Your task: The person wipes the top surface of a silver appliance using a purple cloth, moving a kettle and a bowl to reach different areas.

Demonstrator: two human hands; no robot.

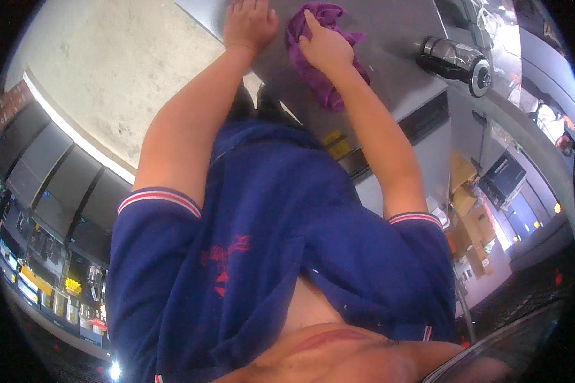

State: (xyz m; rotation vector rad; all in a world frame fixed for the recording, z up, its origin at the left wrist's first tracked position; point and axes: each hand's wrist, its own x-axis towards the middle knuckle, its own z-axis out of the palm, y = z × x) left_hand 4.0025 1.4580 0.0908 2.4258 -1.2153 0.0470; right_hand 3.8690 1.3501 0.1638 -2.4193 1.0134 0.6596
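A crumpled purple cloth lies on a dark grey surface. On top of it rests my right hand, index finger stretched out and pressing on the fabric near its far end. To the left of the cloth, my left hand leans on the surface near its left edge, fingers bent and the top of the hand close to the picture's rim. Nothing shows in the left hand, though its palm side is hidden. Right of the cloth, a glass kettle with a black handle lies in view near the surface's right side.
Shelves with boxed goods line the left. Cardboard boxes and a dark box stand at the lower right. A yellow label is on the front below the surface. White wrapping and cables show at the upper right.
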